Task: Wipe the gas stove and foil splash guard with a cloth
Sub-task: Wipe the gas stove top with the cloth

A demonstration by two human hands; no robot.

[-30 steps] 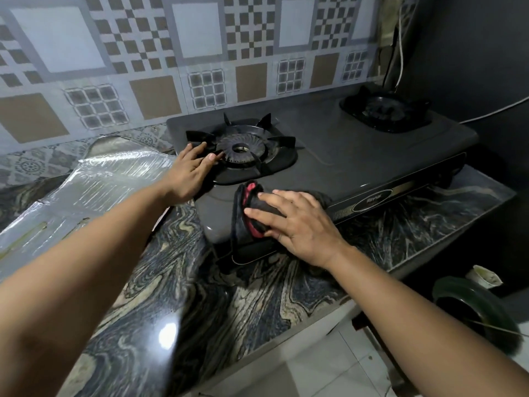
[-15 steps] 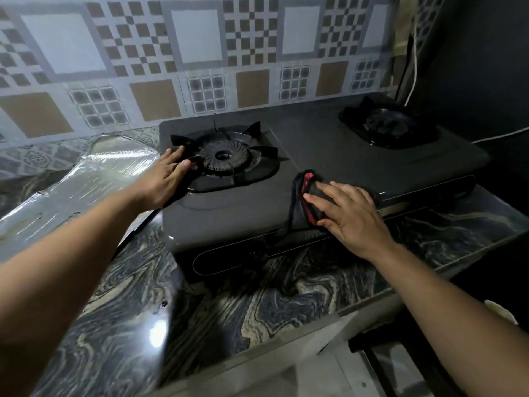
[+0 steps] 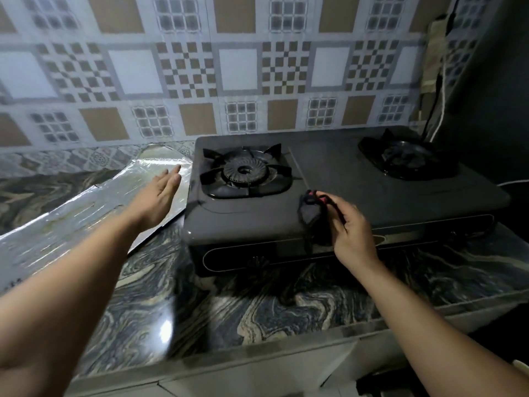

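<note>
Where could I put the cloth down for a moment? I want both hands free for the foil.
Bare stove top lies between the left burner and right burner. The marble counter in front of the stove is also bare. Left of the stove is crowded: the foil splash guard lies there under the left hand.

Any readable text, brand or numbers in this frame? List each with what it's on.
None readable.
Gas stove front panel: a gold oval badge sits beside the right hand, too dark and blurred to read.
Foil splash guard: small dark marks near its lower left edge, too small to read.
Cloth, wall tiles, countertop: no text visible.
</note>
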